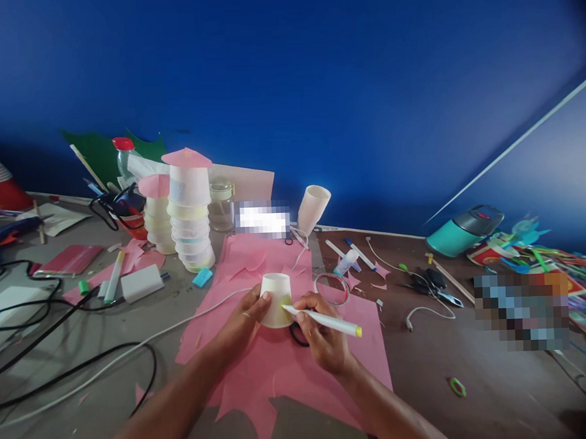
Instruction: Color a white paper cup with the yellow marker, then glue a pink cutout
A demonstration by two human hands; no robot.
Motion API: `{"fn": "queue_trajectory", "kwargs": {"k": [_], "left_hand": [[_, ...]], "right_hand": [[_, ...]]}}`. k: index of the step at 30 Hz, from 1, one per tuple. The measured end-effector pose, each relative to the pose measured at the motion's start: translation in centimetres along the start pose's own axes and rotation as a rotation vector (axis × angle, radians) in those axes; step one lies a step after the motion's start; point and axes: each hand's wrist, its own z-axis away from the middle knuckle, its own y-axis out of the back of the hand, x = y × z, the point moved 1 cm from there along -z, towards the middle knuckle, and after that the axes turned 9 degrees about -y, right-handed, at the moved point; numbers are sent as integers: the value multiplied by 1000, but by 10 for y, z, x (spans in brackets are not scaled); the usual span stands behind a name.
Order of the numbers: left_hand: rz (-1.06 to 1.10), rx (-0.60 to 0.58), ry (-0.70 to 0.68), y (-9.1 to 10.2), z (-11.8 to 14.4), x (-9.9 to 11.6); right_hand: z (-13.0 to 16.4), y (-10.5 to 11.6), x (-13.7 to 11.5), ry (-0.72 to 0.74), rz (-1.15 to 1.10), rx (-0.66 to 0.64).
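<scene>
A white paper cup (276, 285) is held upside down over pink paper (283, 367). My left hand (251, 314) grips its left side, thumb on the front. Between the fingers of my right hand (321, 334) is a white marker (332, 322) with a yellow end, its tip at the cup's front right. A faint yellow mark shows on the cup there. Behind, to the left, rises a tall stack of cups (191, 216) topped by a pink paper cone (187, 158). Beside it stands a shorter stack (159, 218) with a similar pink top.
Near my right hand lie a roll of tape (332, 287) and a small white bottle (346, 261). A white cable (181, 322) crosses the table from the left. Tilted nested cups (314, 207) stand by the blue wall. Paper scraps and a teal container (461, 231) are on the right.
</scene>
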Motion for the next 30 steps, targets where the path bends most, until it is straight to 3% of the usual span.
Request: {"fn": "queue_trajectory", "kwargs": {"k": [4,10,14,19,24,30], "left_hand": [[-3,8,-4,-2,0,2],[11,4,8,-2,0,2],[-3,13,12,-3,0,4],[19,14,4,-4,0,5],[-9,6,13,-3,1,4],[26,2,16,0,1,3]], "right_hand": [[-1,2,-1,46,42,-61],[-3,4,-1,69,64,-18],[-3,4,0,82,74,-86],[-3,5,-1,75,72,-8],[-4,5,-4,106,75,-97],[-5,5,-7,147,107,-33]]}}
